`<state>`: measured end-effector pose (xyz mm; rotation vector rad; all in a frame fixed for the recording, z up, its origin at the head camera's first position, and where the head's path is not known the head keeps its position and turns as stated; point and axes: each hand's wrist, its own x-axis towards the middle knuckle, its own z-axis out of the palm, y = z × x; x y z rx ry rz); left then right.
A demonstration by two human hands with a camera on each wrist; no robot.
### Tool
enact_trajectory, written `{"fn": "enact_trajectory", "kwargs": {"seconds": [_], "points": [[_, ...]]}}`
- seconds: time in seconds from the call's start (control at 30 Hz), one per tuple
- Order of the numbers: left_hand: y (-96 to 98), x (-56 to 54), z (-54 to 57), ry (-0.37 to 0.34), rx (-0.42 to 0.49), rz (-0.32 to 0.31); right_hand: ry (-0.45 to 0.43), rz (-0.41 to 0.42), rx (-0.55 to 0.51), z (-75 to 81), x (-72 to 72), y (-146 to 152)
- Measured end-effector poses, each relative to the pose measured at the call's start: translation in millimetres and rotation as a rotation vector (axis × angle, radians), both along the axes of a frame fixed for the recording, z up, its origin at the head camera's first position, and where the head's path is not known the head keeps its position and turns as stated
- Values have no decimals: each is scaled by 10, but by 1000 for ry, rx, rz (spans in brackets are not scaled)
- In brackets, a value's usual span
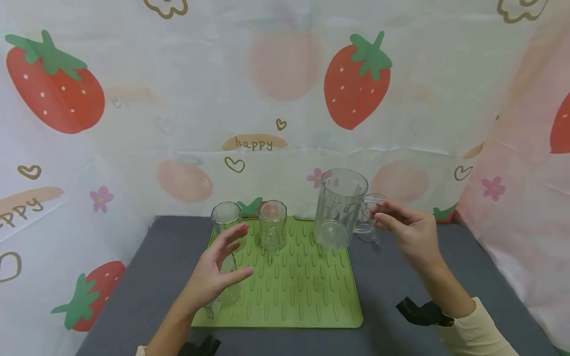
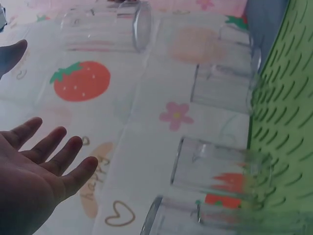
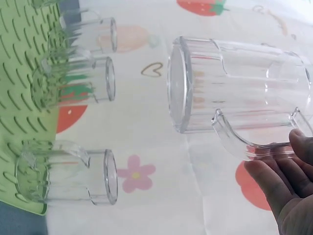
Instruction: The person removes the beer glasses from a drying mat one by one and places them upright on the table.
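Observation:
My right hand [image 1: 411, 232] holds a large clear glass mug [image 1: 338, 207] by its handle, the mug raised upright over the mat's right side. In the right wrist view, fingers and thumb curl round the handle of the large mug [image 3: 239, 83]. My left hand [image 1: 210, 272] hovers over the mat's left part with fingers spread and nothing in it. Behind its fingertips stand a small glass mug [image 1: 226, 213] and another small mug [image 1: 273, 225]. A third glass [image 1: 229, 264] is mostly covered by the left hand. One more small mug [image 1: 367, 232] shows behind the large mug's handle.
A green ridged mat [image 1: 303, 301] lies on a dark grey table [image 1: 156, 277]. White cloth with strawberry prints [image 1: 205, 99] hangs close behind the table and along both sides. In the right wrist view, small handled mugs [image 3: 73, 176] stand in a row along the mat.

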<state>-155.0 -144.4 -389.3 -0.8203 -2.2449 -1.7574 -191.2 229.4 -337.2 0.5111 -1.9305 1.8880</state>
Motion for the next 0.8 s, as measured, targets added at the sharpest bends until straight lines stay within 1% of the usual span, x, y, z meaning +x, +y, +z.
{"fn": "enact_trajectory", "kwargs": {"seconds": [0.13,0.3,0.4,0.5,0.7,0.8], "points": [[-124,19,-16,45,1,49,-13,-38,-14,22,-38,45],[-257,31,-49,75,-20,113,-5,-70,-46,34,-73,95],[-334,34,-77,69,-55,152,-7,-91,-70,35,-97,123],[-416,39,-120,54,-73,178,-11,-115,-97,33,-119,151],[-583,35,-232,58,-43,210,-16,-159,-170,23,-155,226],[-664,35,-287,50,-55,238,-22,-165,-202,18,-174,272]]}}
